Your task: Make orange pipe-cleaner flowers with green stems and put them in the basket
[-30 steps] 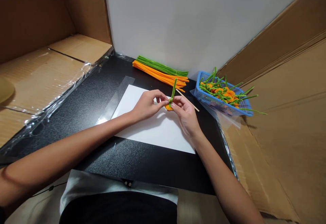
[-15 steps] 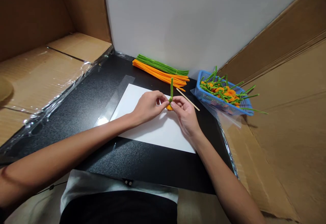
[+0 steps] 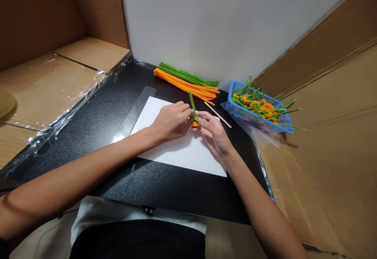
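Above a white sheet (image 3: 176, 155), both my hands pinch one small pipe-cleaner flower (image 3: 195, 123). Its orange bloom points down, and a green stem rises from it, leaning a little left. My left hand (image 3: 176, 119) has its fingers closed at the flower's left side, their tips partly hidden behind the knuckles. On the other side, my right hand (image 3: 214, 131) holds the bloom and stem base between thumb and forefinger. A thin wooden stick (image 3: 218, 114) lies just beyond the right hand.
Green pipe cleaners (image 3: 188, 74) and orange pipe cleaners (image 3: 185, 85) lie bundled along the wall. A blue basket (image 3: 250, 117) at the right holds several orange flowers with green stems, some jutting over its rim. Cardboard panels (image 3: 332, 133) flank the black table (image 3: 165, 188).
The flower's stem has tipped from upright to a slight left lean. My left hand has rolled over, its fingers curling more beside the flower; the right hand has barely shifted.
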The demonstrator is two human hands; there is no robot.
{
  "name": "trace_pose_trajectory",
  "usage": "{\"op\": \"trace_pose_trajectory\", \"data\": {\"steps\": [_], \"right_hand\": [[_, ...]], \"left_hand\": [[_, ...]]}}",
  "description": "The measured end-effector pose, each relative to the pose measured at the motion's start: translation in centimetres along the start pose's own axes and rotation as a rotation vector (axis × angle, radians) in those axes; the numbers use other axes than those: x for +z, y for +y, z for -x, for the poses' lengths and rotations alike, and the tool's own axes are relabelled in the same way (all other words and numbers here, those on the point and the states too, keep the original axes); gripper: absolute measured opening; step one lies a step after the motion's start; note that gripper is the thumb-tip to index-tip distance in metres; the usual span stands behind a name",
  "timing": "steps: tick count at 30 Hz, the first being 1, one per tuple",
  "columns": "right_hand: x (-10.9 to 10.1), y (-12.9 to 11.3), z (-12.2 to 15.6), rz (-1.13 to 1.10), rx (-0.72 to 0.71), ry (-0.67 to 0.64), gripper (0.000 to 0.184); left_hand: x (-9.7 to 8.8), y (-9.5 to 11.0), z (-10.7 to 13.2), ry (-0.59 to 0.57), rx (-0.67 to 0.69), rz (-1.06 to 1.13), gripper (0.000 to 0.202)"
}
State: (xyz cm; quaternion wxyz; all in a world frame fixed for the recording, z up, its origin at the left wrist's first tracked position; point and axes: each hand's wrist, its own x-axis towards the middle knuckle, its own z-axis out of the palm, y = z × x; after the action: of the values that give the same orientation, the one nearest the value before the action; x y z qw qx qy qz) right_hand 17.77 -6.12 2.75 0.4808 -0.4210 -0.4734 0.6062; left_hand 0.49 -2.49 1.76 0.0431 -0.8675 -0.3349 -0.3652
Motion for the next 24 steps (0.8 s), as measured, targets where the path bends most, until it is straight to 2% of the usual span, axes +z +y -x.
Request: {"op": "trace_pose_trajectory", "data": {"steps": [3,6,9,14,18,24], "right_hand": [[-0.1,0.3,-0.2,0.021,-0.018,0.059,0.025],[-0.3,0.4,-0.3,0.008,-0.043,0.136,0.019],[-0.3,0.2,-0.2,-0.033,-0.029,0.121,0.015],[0.2,-0.1,0.0,-0.029,-0.015,0.098,0.017],[0.3,0.1,0.0,-0.036,-0.052,0.142,0.017],[-0.1,0.1,0.0,-0.021,-0.018,0.117,0.018]], "left_hand": [[0.0,0.1,0.1,-0.001,-0.123,0.144,0.011],[0.0,0.4,0.1,-0.013,-0.119,0.230,0.013],[-0.1,0.7,0.1,-0.010,-0.153,0.296,0.014],[-0.1,1.1,-0.2,-0.049,-0.379,0.468,0.012],[-0.2,1.4,-0.2,-0.067,-0.373,0.496,0.013],[-0.2,1.5,-0.2,-0.073,-0.425,0.523,0.014]]}}
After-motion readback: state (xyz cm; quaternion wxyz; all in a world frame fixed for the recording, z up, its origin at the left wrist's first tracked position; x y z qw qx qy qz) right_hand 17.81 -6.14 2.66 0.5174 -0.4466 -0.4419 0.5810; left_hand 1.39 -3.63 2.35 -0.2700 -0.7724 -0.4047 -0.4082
